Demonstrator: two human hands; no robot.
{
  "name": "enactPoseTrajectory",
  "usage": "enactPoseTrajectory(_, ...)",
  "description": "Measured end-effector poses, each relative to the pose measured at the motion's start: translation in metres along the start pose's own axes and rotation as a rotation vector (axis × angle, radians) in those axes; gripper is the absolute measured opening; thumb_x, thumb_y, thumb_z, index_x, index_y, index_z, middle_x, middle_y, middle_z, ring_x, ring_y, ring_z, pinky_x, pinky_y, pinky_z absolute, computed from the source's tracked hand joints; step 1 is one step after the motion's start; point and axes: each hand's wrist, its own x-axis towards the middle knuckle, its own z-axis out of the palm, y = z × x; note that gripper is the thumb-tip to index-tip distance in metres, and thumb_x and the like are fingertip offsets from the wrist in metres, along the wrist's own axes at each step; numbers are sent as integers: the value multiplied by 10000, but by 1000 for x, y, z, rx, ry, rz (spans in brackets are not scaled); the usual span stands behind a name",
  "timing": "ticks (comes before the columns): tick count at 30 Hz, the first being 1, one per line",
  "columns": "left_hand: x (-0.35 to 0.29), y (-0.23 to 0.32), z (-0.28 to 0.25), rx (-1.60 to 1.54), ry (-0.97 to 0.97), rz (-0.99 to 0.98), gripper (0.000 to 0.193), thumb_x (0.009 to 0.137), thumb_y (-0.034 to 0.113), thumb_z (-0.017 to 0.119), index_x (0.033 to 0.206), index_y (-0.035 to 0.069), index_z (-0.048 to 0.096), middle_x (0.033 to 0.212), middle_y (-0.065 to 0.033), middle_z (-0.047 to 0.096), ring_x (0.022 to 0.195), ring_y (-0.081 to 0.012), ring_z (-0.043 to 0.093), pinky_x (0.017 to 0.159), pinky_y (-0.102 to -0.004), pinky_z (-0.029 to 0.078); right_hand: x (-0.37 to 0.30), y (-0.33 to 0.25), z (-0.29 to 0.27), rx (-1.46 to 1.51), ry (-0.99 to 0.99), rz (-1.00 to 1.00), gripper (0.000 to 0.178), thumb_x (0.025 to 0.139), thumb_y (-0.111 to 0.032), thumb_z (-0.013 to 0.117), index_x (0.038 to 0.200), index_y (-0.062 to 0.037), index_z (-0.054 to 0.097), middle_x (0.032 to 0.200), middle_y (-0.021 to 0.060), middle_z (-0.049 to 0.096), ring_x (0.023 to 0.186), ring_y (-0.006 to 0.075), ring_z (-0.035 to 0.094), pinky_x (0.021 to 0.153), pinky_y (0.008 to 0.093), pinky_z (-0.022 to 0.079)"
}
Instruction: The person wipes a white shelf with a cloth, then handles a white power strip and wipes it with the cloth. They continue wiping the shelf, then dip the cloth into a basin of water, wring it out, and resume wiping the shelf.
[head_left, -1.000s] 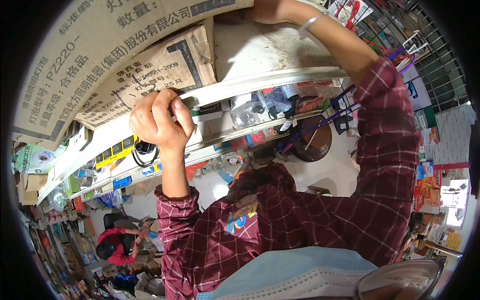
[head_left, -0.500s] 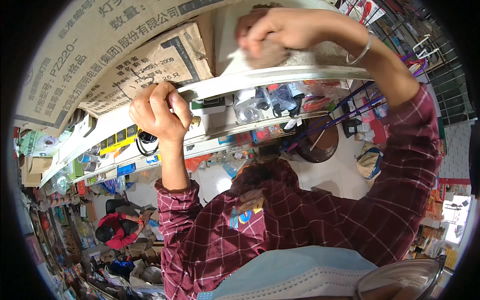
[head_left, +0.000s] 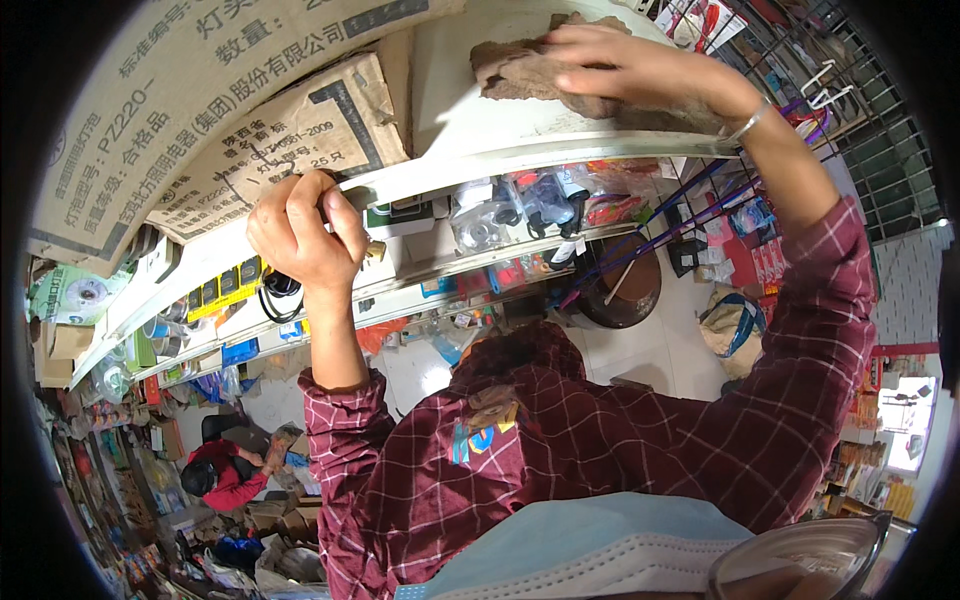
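On the top shelf, my right hand (head_left: 640, 70) presses down on a crumpled grey-brown rag (head_left: 515, 75), its fingers bent over the cloth. The rag spreads out past my fingertips to the left, and part of it is hidden under my palm. My left hand (head_left: 308, 232) is closed round the front edge of the white shelf (head_left: 480, 152), just below a worn cardboard box (head_left: 290, 150). The fingertips on the shelf's edge are partly hidden.
A larger cardboard carton (head_left: 190, 95) stands at the upper left. Packaged goods (head_left: 490, 225) fill the lower shelves. A wire rack (head_left: 890, 150) hangs at the right, near a round brown stool (head_left: 625, 285). Someone in red (head_left: 235, 470) sits lower left.
My right hand has shifted right along the shelf and its fingers have flattened over the rag, which now lies more spread out. My left hand keeps its hold on the shelf edge.
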Motion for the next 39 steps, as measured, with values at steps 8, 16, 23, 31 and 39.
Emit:
enactPoseTrajectory(8,1,2,0,-26,-5,16,123,825,149,574,922,82,607,881,-60,592,826,-244,536,739,-367,386,-86,14,-25,-73,-53,144,331,845,-60,609,1169,-31,550,1317,127,495,1224,282,463,988,384,397)
enactPoseTrajectory(16,2,-1,1,-14,33,1,107,827,152,575,902,89,618,874,-64,595,808,-248,552,720,-370,398,-69,3,-59,-790,579,305,369,845,-176,591,1190,-73,508,1000,135,527,855,306,559,725,391,474)
enactPoseTrajectory(23,2,1,1,-26,34,7,106,829,148,577,904,81,612,875,-61,595,792,-240,555,717,-361,395,-86,-38,-87,11,374,540,172,870,-210,621,905,-42,608,812,91,641,735,150,594,648,298,480)
enactPoseTrajectory(31,4,6,1,-36,44,-27,112,823,152,557,881,70,605,857,-64,590,781,-239,540,723,-358,384,-88,22,-31,69,-51,279,408,917,-255,567,1276,-72,504,1164,76,546,1092,193,498,955,307,392)
enactPoseTrajectory(39,8,6,4,11,73,-26,119,810,160,528,826,71,606,826,-68,588,761,-239,535,709,-358,383,33,9,-8,14,109,-173,474,869,-247,574,1305,-80,490,1280,178,524,1114,296,535,959,389,415)
